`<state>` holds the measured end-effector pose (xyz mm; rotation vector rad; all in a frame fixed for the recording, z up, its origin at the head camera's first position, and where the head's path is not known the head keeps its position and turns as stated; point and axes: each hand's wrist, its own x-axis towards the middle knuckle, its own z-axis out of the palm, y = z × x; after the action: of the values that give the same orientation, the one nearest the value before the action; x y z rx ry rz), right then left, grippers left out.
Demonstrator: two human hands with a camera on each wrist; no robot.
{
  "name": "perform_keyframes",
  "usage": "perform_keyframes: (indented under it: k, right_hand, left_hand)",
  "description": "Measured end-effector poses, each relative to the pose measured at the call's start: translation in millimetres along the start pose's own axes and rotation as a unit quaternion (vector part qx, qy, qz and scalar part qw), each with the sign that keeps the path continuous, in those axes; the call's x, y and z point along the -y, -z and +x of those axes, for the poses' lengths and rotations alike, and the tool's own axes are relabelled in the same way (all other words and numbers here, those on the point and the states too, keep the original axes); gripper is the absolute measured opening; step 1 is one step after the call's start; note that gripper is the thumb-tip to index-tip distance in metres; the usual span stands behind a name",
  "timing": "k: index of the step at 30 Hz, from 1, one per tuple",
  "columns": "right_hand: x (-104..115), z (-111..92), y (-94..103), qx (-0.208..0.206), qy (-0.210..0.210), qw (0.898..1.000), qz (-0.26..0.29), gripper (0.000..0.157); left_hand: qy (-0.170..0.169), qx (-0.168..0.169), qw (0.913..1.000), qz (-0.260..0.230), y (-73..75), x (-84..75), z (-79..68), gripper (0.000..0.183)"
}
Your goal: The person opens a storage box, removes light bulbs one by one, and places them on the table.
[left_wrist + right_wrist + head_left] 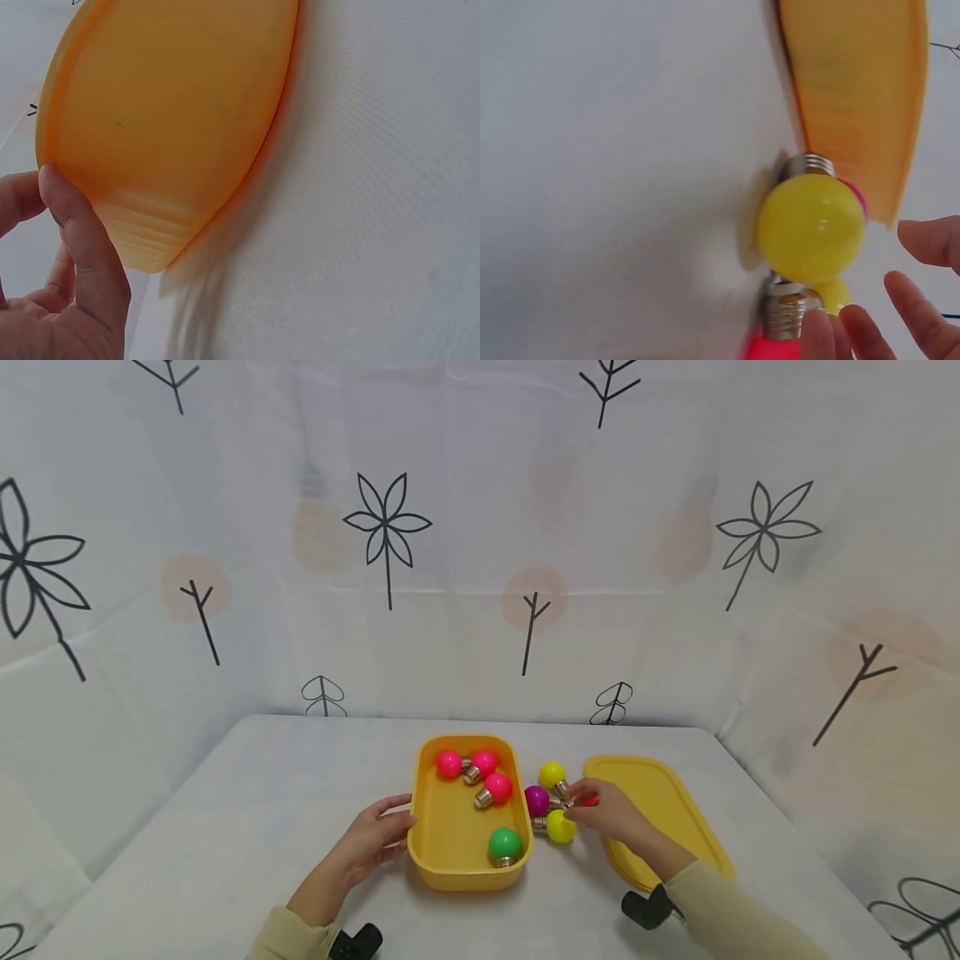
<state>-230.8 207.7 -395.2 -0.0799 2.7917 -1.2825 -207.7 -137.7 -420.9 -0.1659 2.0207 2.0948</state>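
My left hand is at the left side of a yellow plastic box, its fingertips touching the rim. In the left wrist view the fingers meet the box edge. Three pink bulbs and a green bulb lie inside. My right hand reaches over loose bulbs right of the box, its fingers parted. Beneath it is a red bulb, its metal base near the fingertips. A yellow bulb, a purple bulb and another yellow bulb lie close by.
A yellow lid lies flat on the white table, right of the bulbs and partly under the right forearm. Behind the table hangs a white curtain with plant drawings. A dark wrist device shows at the right sleeve.
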Motion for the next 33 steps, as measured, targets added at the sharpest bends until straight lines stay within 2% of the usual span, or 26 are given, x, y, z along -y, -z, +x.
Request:
perform_keyframes:
  k: [9,18,26,33]
  right_hand:
    - [24.3,1.2,12.1,0.018,0.015,1.000,0.017,0.032]
    - [49.0,5.5,11.9,0.057,0.026,0.997,0.037,0.033]
    - [76.8,7.4,3.2,0.107,0.038,0.993,0.041,0.029]
    - [95.4,6.6,-14.1,0.153,0.049,0.985,0.055,0.028]
  left_hand:
    - [0.000,0.000,1.0000,0.002,0.1,0.6,-0.4,0.050]
    - [0.001,-0.002,1.0000,0.003,-0.5,-0.6,-0.4,0.049]
    - [0.003,0.003,1.0000,0.004,0.7,-1.4,-0.6,0.051]
    - [-0.002,0.002,1.0000,-0.001,-0.1,-0.9,-2.0,0.049]
